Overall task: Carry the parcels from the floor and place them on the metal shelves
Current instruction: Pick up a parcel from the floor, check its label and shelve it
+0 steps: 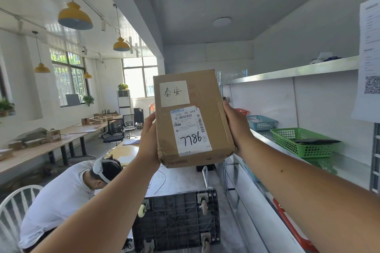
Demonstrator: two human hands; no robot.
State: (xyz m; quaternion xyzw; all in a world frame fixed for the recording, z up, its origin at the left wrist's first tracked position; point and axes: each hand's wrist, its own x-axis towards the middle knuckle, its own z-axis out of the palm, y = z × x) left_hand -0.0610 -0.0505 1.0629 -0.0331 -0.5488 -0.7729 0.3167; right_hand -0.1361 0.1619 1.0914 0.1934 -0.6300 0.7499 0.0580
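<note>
I hold a brown cardboard parcel (191,117) upright in front of me at chest height, its face towards me. It bears a white handwritten note, a shipping label and the number 7786 in black marker. My left hand (149,139) grips its left edge and my right hand (236,127) grips its right edge. The metal shelves (292,71) run along the right wall, just right of the parcel. The parcel is in the air, left of the shelf boards and touching none of them.
On the middle shelf stand a green basket (298,141), a blue basket (261,122) and a red basket (242,111). An upturned black trolley (176,220) lies below. A person in a white shirt (59,197) bends over at lower left beside a white chair (14,207). Desks with boxes stand left.
</note>
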